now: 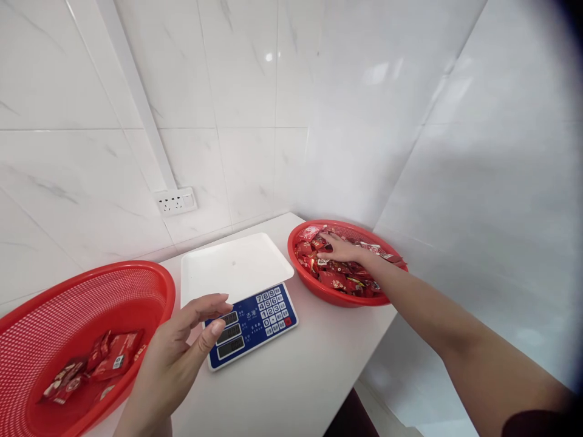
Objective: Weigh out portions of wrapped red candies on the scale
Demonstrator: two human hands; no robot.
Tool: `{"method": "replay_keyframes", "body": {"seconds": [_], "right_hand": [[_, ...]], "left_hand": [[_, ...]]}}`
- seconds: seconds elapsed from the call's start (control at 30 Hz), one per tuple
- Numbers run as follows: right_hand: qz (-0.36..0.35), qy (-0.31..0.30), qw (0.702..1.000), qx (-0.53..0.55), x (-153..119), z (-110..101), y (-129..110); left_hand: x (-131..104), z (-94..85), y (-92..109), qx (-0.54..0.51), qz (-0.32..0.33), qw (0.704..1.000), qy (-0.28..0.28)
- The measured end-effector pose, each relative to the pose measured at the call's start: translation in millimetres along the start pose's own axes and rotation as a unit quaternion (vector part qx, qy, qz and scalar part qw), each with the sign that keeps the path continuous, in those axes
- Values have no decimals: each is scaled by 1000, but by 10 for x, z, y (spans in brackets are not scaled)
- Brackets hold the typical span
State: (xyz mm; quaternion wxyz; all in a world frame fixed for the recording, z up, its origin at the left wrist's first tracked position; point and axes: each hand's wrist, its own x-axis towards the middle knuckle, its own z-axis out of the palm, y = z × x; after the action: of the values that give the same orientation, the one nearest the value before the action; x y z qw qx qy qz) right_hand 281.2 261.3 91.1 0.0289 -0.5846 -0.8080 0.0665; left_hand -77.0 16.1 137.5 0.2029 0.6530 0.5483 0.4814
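My right hand (339, 247) reaches into the right red basket (310, 282), fingers spread over a heap of small red snack packets (334, 279). It touches the packets without visibly gripping one. In front of me my left hand (186, 340) hovers with nothing in it, thumb and fingers apart. It covers the left edge of a digital scale's blue panel (255, 325), which has number keys and several small displays. Behind that panel, the scale's white weighing pan (232, 264) bears nothing.
At left stands a bigger red basket (150, 282) with several red packets (116, 355) at its bottom. The white table (291, 376) meets tiled walls at the back and right. A wall socket (176, 201) sits above the table.
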Motion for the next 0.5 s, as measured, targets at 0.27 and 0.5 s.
{"method": "replay_keyframes", "body": {"seconds": [0.27,0.5], "right_hand": [[-13,11,1000,10,-344,147,27],[38,120,991,52,-406,46,137]], "left_hand": [[19,-18,-38,-3,-6,1000,-25],[56,47,-104,5,-20,998,-51]]}}
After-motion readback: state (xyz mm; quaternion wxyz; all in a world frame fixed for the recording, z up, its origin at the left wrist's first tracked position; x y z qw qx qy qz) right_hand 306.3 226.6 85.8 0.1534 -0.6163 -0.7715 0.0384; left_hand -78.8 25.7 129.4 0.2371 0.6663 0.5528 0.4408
